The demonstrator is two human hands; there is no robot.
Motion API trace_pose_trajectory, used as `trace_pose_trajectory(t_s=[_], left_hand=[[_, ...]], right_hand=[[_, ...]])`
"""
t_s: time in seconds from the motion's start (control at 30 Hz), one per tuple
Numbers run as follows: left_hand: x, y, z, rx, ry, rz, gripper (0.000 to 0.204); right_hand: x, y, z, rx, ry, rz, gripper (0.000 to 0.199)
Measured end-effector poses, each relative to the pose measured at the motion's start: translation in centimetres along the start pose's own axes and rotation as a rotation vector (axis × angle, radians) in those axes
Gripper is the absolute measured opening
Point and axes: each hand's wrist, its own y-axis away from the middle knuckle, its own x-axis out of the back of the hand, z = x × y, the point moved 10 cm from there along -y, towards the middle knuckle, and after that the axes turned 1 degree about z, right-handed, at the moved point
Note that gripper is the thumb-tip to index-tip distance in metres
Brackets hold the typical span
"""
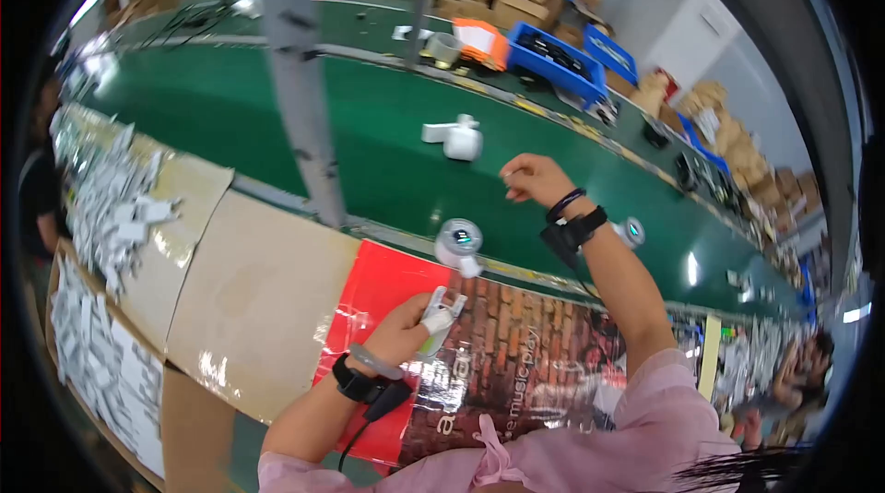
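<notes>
The small white plastic part [441, 313] sits in the left hand [406, 332], whose fingers are curled around it, just above the red edge of the glossy poster [516, 364] that covers the near worktop. Just beyond the poster's far edge stands a round white gadget with a clear domed top [459, 242], close to the held part but not touching it. The right hand [535, 179] hovers farther out over the green conveyor belt [387, 142], fingers loosely bent with the fingertips drawn together; whether they pinch anything is too small to tell. Farther along the belt from the poster lie two more white parts [454, 136], side by side. To the poster's left, flat brown cardboard [258, 299] covers the table, and beyond it are heaps of small white pieces [115, 207]. Blue bins [558, 64] stand on the far side of the belt.
</notes>
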Motion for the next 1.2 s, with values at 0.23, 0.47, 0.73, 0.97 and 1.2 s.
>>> trace_pose_trajectory(t_s=[0.23, 0.47, 0.73, 0.97, 1.2], left_hand=[[-5.4, 2.1, -2.0, 0.195, -0.010, -0.240, 0.034], [-15.1, 2.9, -5.2, 0.309, -0.100, -0.507, 0.037], [-24.2, 1.7, -6.8, 0.219, -0.419, -0.665, 0.040], [-21.9, 0.0, 1.2, 0.255, -0.646, -0.667, 0.041], [2.2, -16.5, 13.9, -0.044, -1.015, 0.290, 0.030]], right_hand=[[-3.9, 19.5, 2.9, 0.073, -0.292, -0.318, 0.014], [-0.3, 31.3, 7.4, 0.143, 0.191, -0.032, 0.014], [-0.9, 33.0, 13.6, 0.274, 0.359, 0.174, 0.012], [1.2, 34.4, 14.4, 0.220, 0.257, 0.272, 0.008], [2.5, 34.8, 15.2, 0.203, 0.056, 0.215, 0.008]])
